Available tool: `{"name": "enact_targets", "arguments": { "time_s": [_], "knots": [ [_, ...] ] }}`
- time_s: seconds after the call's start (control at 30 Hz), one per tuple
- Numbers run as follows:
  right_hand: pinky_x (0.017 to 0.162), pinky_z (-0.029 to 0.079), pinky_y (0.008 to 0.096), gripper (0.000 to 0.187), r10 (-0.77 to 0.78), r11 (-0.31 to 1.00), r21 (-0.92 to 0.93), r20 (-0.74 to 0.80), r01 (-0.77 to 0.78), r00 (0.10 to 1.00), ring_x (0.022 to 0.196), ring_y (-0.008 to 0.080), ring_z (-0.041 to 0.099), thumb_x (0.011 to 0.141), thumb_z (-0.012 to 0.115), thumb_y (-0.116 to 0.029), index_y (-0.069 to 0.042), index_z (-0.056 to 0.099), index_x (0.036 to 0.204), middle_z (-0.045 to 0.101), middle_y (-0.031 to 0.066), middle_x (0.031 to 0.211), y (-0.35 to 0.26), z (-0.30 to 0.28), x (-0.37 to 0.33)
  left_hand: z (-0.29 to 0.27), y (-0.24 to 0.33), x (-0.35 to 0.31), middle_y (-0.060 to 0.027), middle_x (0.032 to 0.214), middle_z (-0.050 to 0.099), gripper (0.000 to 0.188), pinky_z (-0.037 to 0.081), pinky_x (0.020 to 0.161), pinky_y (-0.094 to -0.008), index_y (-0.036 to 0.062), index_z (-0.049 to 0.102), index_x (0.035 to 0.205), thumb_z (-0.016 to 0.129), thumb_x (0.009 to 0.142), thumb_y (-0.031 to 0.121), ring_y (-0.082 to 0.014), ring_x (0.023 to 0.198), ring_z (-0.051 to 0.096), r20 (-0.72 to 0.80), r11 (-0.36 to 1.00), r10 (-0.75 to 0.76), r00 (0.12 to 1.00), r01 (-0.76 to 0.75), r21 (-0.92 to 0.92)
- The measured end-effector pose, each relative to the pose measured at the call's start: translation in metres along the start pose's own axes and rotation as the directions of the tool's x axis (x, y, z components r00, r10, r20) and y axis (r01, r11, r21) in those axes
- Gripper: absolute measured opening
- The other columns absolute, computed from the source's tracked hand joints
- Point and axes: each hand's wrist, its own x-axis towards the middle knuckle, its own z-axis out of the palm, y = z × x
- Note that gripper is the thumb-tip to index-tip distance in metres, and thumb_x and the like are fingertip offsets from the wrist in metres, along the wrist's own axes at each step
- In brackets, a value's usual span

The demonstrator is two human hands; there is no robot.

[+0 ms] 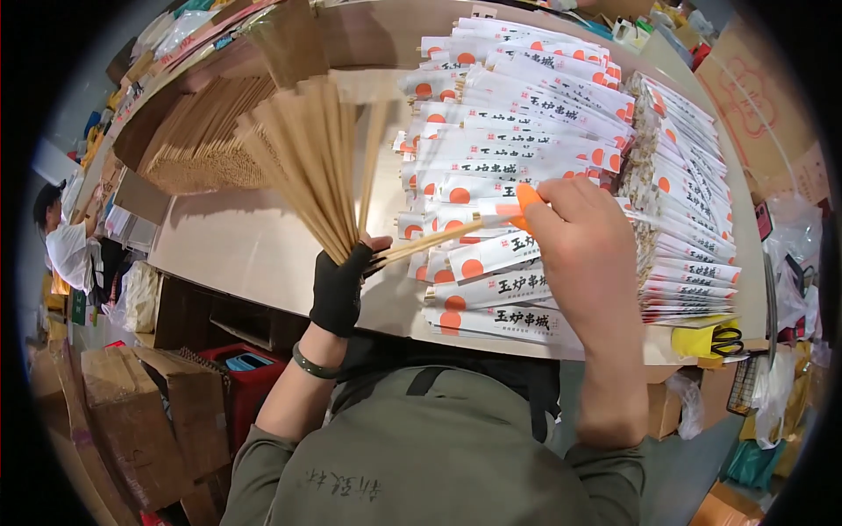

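My left hand (340, 289), in a black fingerless glove, is closed around a fanned bundle of wooden chopsticks (307, 167) that point up and away. From the same hand a pair of chopsticks (430, 244) slants right, its far ends at the mouth of a white paper sleeve (498, 223). My right hand (586, 237) pinches that sleeve, with an orange finger cot (528, 202) on one finger. How deep the pair sits inside is blurred. Beneath the right hand lie overlapping rows of white paper sleeves (526, 114) with orange-red dots.
Many loose chopsticks (206, 131) fill the table's left side behind a low cardboard edge. More sleeved chopsticks (688, 202) are stacked at the right. Scissors (726, 340) lie by a yellow item (691, 340) at the near right corner. Cardboard boxes (132, 421) stand lower left; a person (70, 245) is far left.
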Motion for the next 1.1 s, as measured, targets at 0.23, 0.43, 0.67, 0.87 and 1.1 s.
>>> {"name": "enact_targets", "arguments": {
  "time_s": [0.23,0.43,0.67,0.87,1.1],
  "knots": [
    [0.072,0.048,0.0371,0.007,-0.255,0.933,0.290,0.120,0.212,0.959,0.082,0.0248,0.060,0.071,0.063,-0.010,-0.006,0.064,0.076,0.061,0.0080,0.084,-0.029,0.072,-0.017,0.065,0.006,-0.012,-0.0110,0.117,0.064,0.040,0.050,0.085,-0.0284,-0.0020,0.060,0.121,0.059,0.095,0.028,-0.0156,0.096,0.063,0.162,0.963,-0.125,0.979,0.159,-0.218],
    [0.072,0.049,0.0361,0.036,0.237,0.909,0.230,0.400,-0.347,0.885,0.084,0.0264,0.060,0.081,0.068,-0.020,-0.006,0.063,0.114,0.062,0.0101,0.088,0.002,0.061,-0.057,-0.011,-0.025,0.012,-0.0032,0.080,0.063,0.020,0.045,0.056,-0.0239,0.0023,0.063,0.100,0.062,0.093,0.021,-0.0102,0.065,0.057,-0.150,0.984,0.178,0.973,-0.175,0.032],
    [0.075,0.050,0.0379,0.045,0.159,0.893,0.384,0.220,-0.235,0.962,0.085,0.0297,0.061,0.078,0.072,-0.017,-0.003,0.060,0.118,0.062,0.0117,0.094,-0.002,0.070,-0.089,-0.026,-0.033,-0.006,0.0001,0.061,0.052,0.023,0.033,0.046,-0.0233,0.0025,0.064,0.089,0.066,0.089,0.025,-0.0089,0.049,0.047,-0.215,0.969,-0.039,0.976,0.089,0.230],
    [0.076,0.049,0.0378,0.036,-0.119,0.900,0.436,0.304,-0.027,0.945,0.094,0.0291,0.058,0.070,0.070,-0.009,0.002,0.063,0.104,0.060,0.0130,0.101,-0.039,0.087,-0.119,-0.018,-0.032,-0.016,-0.0025,0.066,0.064,0.023,0.042,0.049,-0.0238,0.0004,0.067,0.091,0.069,0.087,0.023,-0.0082,0.052,0.053,-0.179,0.907,0.070,0.981,0.013,0.422],
    [0.067,0.048,0.0349,0.022,-0.107,0.951,0.306,0.210,0.039,0.972,0.081,0.0245,0.058,0.071,0.067,-0.003,0.002,0.063,0.093,0.057,0.0104,0.090,-0.053,0.094,-0.148,-0.028,-0.037,-0.025,0.0011,0.063,0.058,0.022,0.040,0.051,-0.0233,0.0002,0.067,0.088,0.070,0.085,0.021,-0.0064,0.054,0.050,-0.202,0.908,0.082,0.976,0.011,0.419]
  ]
}}
